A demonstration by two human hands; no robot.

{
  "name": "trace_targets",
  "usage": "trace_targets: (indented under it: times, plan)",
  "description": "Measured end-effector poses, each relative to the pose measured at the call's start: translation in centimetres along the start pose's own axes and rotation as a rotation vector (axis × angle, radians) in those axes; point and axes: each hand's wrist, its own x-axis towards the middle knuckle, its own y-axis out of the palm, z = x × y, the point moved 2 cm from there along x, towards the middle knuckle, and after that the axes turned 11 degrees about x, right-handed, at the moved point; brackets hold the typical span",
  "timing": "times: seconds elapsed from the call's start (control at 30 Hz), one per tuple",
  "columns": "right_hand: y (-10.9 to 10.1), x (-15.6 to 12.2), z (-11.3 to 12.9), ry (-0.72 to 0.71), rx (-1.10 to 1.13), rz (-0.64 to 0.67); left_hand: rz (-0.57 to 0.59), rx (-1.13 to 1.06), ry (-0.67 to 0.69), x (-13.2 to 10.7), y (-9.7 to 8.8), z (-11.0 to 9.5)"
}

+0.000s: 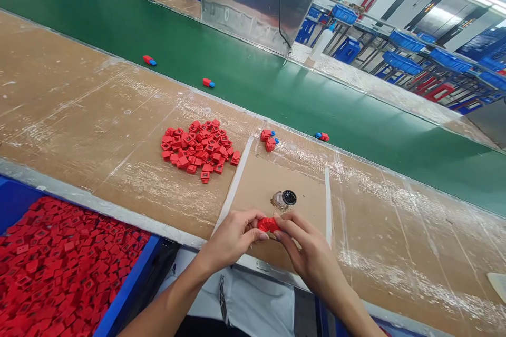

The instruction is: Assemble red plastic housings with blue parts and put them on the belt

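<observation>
My left hand [238, 233] and my right hand [301, 239] meet near the front edge of the bench. Between their fingertips is a small red plastic piece [269, 224], pinched from both sides and partly covered. Just beyond the fingers stands a small round container with a black top [289, 197], on a brown board [253, 184] edged with white tape. To the left lies a loose pile of red plastic pieces [200, 147]. Two red pieces with blue tips [270, 143] rest past the board's far edge.
A green conveyor belt [245, 79] runs behind the bench, carrying several red-and-blue pieces [149, 60]. At lower left a blue bin [130, 279] holds many red pieces. A metal housing [249, 0] stands over the belt, with a white bottle [322, 45] beside it.
</observation>
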Motion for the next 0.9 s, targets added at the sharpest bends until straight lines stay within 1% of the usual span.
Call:
trace_targets:
  times: [0.17,0.3,0.5,0.6,0.7,0.8,0.87,0.9]
  plan:
    - [0.8,-0.3,0.3,0.015,0.026,-0.040,0.027,0.101,0.043,0.0,-0.4,-0.7]
    - [1.2,0.0,0.6,0.034,0.001,-0.035,0.023,0.160,0.063,0.1,-0.7,-0.9]
    - [1.0,0.0,0.6,0.041,-0.038,-0.032,0.065,0.175,0.067,0.0,-0.6,-0.3]
    - [1.1,-0.4,0.5,0.040,-0.029,-0.049,0.046,0.168,0.065,0.1,-0.5,0.1]
    - [2.0,-0.4,0.3,0.075,0.008,-0.164,0.011,0.184,0.080,0.2,-0.2,0.0]
    - [2.8,-0.8,0.2,0.114,0.088,-0.320,0.027,0.176,0.073,0.1,-0.1,-0.2]
    - [2.6,-2.4,0.0,0.155,0.145,-0.417,0.028,0.161,0.044,-0.2,-0.8,-0.2]
    - [2.0,-3.9,-0.2,0.190,0.162,-0.481,-0.010,0.164,0.032,-0.4,-1.5,-0.1]
